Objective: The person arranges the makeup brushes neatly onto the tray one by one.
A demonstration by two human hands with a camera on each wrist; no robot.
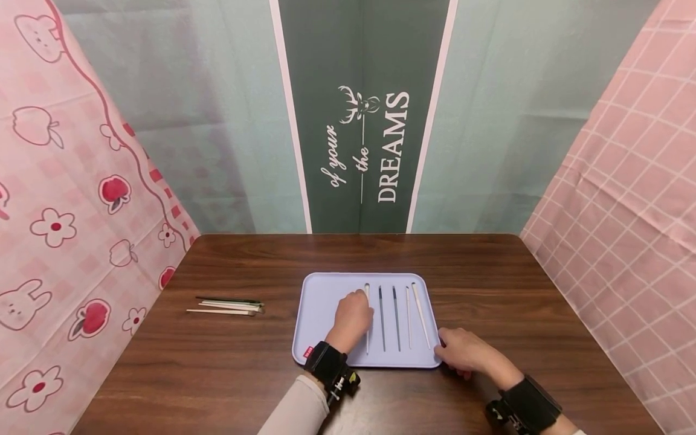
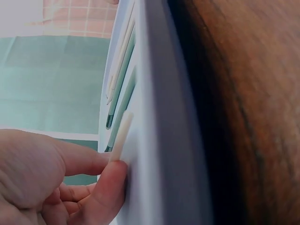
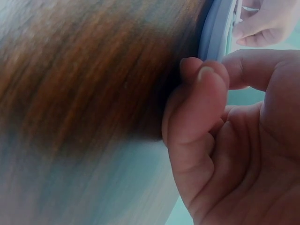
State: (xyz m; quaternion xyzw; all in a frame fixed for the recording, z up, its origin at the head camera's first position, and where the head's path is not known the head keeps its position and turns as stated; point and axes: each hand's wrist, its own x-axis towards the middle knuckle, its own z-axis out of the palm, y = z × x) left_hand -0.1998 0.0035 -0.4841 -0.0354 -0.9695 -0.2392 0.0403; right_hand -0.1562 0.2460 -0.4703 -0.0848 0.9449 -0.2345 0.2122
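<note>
My left hand [image 1: 352, 320] is over the middle of a lavender tray [image 1: 325, 296], pinching a thin white brush [image 2: 123, 136] between thumb and fingertip. That brush points away from me, its tip showing past the knuckles in the head view. To its right on the tray lie two dark-handled brushes, one beside the hand [image 1: 382, 326] and the other dark brush [image 1: 396, 323] further along. Beyond them are a slim pale brush [image 1: 409, 323] and a thicker white brush [image 1: 421, 317], which slants. My right hand [image 1: 462, 350] grips the tray's near right corner with curled fingers.
On the wooden table [image 1: 244, 356], left of the tray, a small bunch of brushes [image 1: 225, 306] lies sideways, white handles with a dark one behind. A red tag [image 1: 308, 352] sits at the tray's near left corner. Fabric hangings [image 1: 217, 151] surround the table.
</note>
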